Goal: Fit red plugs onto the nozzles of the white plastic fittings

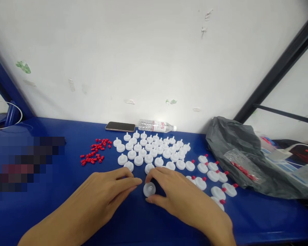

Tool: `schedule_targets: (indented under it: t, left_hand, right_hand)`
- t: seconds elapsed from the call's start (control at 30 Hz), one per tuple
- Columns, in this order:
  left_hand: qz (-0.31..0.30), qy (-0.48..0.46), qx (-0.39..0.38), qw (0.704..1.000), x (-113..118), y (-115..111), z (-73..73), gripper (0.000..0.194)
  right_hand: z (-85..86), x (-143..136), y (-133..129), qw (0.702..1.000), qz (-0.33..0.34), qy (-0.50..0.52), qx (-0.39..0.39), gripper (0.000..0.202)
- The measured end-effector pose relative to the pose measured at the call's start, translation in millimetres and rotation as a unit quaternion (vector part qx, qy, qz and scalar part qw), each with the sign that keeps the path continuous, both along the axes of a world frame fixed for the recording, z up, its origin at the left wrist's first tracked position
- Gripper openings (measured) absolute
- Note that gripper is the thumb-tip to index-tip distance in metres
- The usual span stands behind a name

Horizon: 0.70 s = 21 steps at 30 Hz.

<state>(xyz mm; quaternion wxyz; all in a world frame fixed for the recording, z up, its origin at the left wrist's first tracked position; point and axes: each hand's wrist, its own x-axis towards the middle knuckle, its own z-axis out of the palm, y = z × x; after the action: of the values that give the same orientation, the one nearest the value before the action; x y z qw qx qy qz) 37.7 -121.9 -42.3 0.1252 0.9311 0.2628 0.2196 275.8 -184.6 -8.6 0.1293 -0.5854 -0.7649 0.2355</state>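
My right hand (166, 189) holds a white round cap with a short nozzle (149, 189) between thumb and index finger, low over the blue table. Just left of it is my left hand (113, 191), its fingers pressed together; whether something small is between the fingertips is hidden. Beyond the hands stand several white nozzle caps (149, 158) without red tips. Small red caps (92, 157) lie scattered to the left. On the right are several white caps fitted with red tips (200, 183).
A black phone (120, 127) and a clear plastic bottle (156, 126) lie along the wall. At the right, a dark plastic bag (231, 140) carries a clear bag of red pieces (246, 169). The blue table (53, 136) has a front edge at the bottom right.
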Motion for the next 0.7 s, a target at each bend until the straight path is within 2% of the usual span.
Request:
schedule_targets:
  t: [0.1,0.37,0.53,0.7]
  left_hand:
    - [0.001,-0.022,0.002,1.000,-0.5,-1.4,2.4,0.032]
    - [-0.010,-0.020,-0.010,1.000,0.5,-2.4,3.0,0.031]
    - [-0.004,-0.028,-0.013,1.000,0.5,-2.8,5.4,0.029]
    - [0.005,-0.043,-0.017,0.999,0.2,-0.7,2.6,0.027]
  right_hand:
    - [1.8,-2.5,-4.0,1.000,0.001,-0.011,0.005,0.020]
    - [-6.3,-6.5,-10.5,0.991,0.023,-0.027,0.132,0.025]
    - [-2.9,-6.0,-8.0,0.982,0.024,-0.030,0.185,0.033]
    - [0.3,-4.1,-6.5,0.980,0.028,0.001,0.195,0.029]
